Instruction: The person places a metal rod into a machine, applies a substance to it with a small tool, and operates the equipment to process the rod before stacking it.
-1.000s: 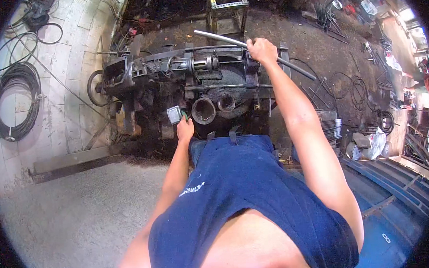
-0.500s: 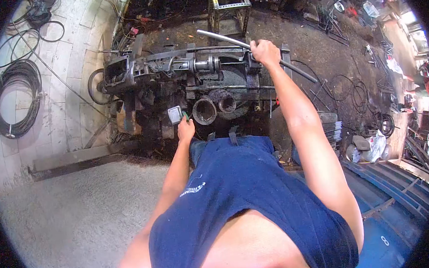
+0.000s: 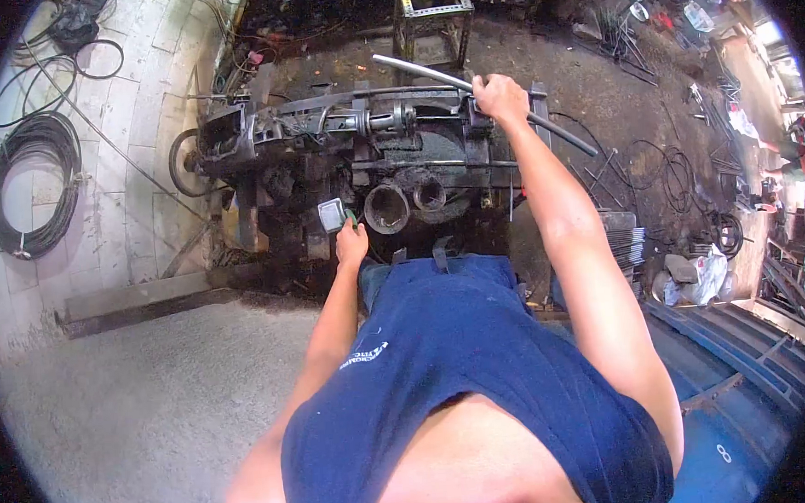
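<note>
while in right hand, rod aslant

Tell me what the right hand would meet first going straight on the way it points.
Probably the metal stand beyond the machine: the right hand, gripping the rod, points toward it over a stretch of floor. Depth is unclear, so it might pass above instead.

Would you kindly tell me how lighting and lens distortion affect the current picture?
Head view: black corners and bowed lines suggest a fisheye lens; glare washes out the far right edge; shadow hides detail low on the machine; the metal rod and the right hand gripping it look fairly sharp.
</note>
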The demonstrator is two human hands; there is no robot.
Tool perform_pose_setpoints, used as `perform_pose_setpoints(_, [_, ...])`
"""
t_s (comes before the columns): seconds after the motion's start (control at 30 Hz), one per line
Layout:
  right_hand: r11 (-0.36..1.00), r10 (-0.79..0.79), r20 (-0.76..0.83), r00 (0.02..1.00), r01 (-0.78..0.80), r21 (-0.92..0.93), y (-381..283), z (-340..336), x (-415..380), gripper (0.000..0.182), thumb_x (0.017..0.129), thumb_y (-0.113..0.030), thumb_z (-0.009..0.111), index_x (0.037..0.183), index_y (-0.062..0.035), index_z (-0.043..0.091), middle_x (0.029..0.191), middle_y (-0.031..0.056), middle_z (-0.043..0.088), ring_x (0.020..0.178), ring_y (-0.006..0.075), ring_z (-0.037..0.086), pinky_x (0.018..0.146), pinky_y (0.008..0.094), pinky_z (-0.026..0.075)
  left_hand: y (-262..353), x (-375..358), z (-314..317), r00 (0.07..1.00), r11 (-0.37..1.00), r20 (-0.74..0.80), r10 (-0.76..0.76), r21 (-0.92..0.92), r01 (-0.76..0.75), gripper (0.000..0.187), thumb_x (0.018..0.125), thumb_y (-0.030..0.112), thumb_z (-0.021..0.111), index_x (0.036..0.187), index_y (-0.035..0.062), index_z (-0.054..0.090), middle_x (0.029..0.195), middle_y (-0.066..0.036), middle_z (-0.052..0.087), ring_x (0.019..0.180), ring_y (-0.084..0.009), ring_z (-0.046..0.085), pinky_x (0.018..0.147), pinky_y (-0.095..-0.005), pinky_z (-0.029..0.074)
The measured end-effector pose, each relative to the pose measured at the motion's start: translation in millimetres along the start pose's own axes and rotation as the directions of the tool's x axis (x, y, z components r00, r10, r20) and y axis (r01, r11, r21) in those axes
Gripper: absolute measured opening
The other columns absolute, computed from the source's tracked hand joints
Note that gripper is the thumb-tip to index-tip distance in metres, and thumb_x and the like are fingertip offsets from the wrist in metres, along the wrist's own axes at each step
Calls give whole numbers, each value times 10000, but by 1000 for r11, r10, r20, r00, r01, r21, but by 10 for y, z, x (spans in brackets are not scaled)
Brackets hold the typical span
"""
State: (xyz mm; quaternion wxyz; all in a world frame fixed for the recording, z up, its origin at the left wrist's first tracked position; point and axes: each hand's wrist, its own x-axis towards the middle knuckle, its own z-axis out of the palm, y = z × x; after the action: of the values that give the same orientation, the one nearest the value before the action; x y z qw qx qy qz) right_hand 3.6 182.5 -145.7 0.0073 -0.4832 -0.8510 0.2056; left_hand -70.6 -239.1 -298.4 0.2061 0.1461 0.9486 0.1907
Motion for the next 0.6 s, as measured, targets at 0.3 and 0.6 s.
perform_pose_setpoints(0.3, [999, -33, -45, 998, 33, -2, -22, 29, -13, 546, 886, -492, 444, 979, -29, 719, 1015, 236, 682, 986, 386, 658, 885, 462, 506, 76, -33, -53, 1000, 1000, 18, -14, 10, 14, 474, 901, 299, 569, 1290, 28, 553, 1061, -279, 652, 1017, -437, 620, 876, -492, 497])
perform_pose_setpoints(0.6, [1000, -8, -33, 999, 8, 0, -6, 41, 6, 519, 885, -496, 464, 1002, -58, 718, 1020, 226, 685, 988, 384, 658, 881, 464, 504, 63, -26, -59, 999, 999, 30, -32, -12, 32, 474, 892, 313, 574, 1277, 37, 565, 1041, -269, 660, 1006, -430, 626, 867, -486, 499])
